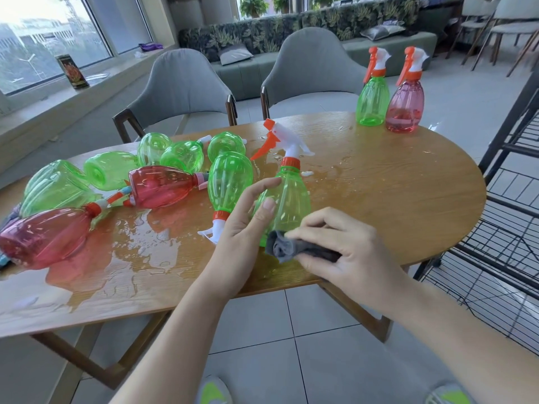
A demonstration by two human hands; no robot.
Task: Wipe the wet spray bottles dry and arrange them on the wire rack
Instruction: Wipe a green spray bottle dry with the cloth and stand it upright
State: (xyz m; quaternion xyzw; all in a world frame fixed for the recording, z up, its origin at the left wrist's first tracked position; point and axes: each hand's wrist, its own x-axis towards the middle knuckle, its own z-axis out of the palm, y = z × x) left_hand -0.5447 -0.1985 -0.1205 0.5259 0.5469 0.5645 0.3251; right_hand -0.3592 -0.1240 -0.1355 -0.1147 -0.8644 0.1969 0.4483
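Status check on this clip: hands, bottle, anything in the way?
Left hand steadies upright green spray bottle. Right hand grips grey cloth against its base. Wire rack holds no bottles. Nothing in the way.

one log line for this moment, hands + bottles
left hand: steadies upright green bottle | right hand: presses grey cloth on it | wire rack: no bottles seen | table: wet
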